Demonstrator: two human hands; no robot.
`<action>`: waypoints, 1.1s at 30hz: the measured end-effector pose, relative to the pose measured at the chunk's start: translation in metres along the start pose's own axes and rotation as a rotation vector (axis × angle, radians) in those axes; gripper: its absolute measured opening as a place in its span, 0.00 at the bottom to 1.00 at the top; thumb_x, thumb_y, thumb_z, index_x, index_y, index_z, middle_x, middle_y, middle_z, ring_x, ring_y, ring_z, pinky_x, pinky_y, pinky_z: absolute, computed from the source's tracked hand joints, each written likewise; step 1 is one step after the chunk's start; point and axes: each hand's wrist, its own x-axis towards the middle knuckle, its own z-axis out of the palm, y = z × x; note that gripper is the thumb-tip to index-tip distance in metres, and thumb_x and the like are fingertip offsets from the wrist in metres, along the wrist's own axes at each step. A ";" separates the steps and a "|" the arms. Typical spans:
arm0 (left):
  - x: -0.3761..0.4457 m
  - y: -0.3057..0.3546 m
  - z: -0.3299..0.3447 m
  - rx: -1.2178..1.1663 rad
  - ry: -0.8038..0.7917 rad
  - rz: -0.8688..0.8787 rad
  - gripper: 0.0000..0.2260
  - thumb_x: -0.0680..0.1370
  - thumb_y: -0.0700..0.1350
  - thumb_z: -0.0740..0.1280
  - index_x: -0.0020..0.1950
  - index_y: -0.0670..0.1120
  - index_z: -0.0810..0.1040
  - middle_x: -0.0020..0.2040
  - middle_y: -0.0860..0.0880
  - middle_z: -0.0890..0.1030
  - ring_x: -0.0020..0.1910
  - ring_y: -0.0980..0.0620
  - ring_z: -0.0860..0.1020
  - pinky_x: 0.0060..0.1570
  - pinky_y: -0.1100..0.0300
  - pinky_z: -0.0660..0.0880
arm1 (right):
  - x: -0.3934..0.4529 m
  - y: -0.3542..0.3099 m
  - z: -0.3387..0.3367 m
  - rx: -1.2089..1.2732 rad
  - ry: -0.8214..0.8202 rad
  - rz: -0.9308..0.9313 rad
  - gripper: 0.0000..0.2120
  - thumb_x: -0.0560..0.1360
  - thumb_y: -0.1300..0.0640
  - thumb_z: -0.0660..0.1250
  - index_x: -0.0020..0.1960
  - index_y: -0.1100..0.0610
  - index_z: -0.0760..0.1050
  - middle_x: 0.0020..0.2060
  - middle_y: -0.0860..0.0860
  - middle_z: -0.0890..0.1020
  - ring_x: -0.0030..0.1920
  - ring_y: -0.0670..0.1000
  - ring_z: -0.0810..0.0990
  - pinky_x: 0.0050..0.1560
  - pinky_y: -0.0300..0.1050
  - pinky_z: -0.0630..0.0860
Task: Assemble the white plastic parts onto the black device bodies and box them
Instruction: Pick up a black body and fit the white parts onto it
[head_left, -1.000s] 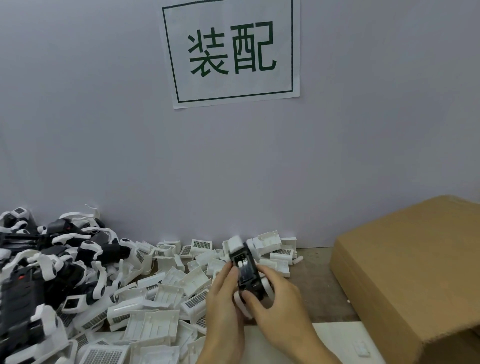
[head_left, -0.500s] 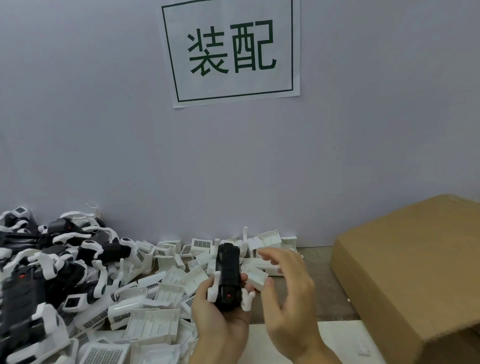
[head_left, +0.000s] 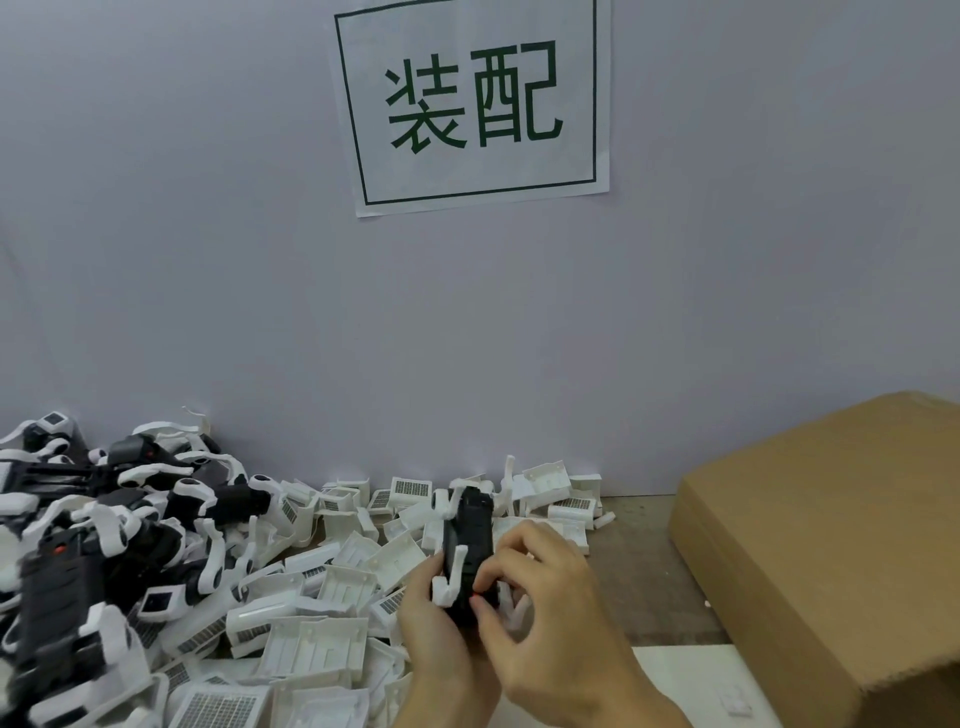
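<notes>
At a bench facing a pale wall, a person's two hands meet at about 6 o'clock in the view around a single black device body, held upright above the work surface with white clips fitted along its sides. The left hand grips the body from the left and below, its fingers curled round the lower end. The right hand closes in from the right, thumb and forefinger pinching the body's lower right edge near what may be a small red spot, though blur makes that hard to confirm. A heap of loose white plastic parts spreads from 6 to 8 o'clock, running back to the wall behind the hands. At 9 o'clock lies a tangled pile of black bodies with white arms. A brown cardboard box sits at 4 o'clock, well apart from the hands. A white sheet lies on the bench just beside the box. On the wall at 12 o'clock hangs a paper sign with two green characters.
</notes>
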 end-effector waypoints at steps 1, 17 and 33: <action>0.000 0.000 0.001 0.008 -0.005 0.008 0.18 0.79 0.45 0.59 0.34 0.38 0.78 0.30 0.41 0.77 0.26 0.45 0.79 0.25 0.57 0.78 | 0.001 0.000 0.000 -0.042 -0.004 -0.019 0.02 0.70 0.49 0.69 0.42 0.45 0.77 0.43 0.37 0.72 0.47 0.41 0.72 0.50 0.37 0.70; 0.011 -0.004 0.000 0.183 0.011 0.086 0.21 0.78 0.40 0.64 0.66 0.27 0.72 0.49 0.34 0.79 0.43 0.39 0.78 0.46 0.47 0.75 | 0.002 0.025 0.000 0.380 0.329 0.488 0.13 0.78 0.64 0.67 0.41 0.48 0.81 0.39 0.40 0.84 0.42 0.42 0.81 0.42 0.31 0.74; 0.025 -0.011 -0.009 0.414 0.106 0.202 0.10 0.81 0.48 0.66 0.59 0.45 0.79 0.50 0.39 0.85 0.50 0.39 0.84 0.51 0.43 0.81 | -0.001 0.020 0.004 0.359 -0.016 0.347 0.11 0.79 0.60 0.67 0.48 0.44 0.83 0.44 0.37 0.84 0.50 0.40 0.80 0.46 0.29 0.73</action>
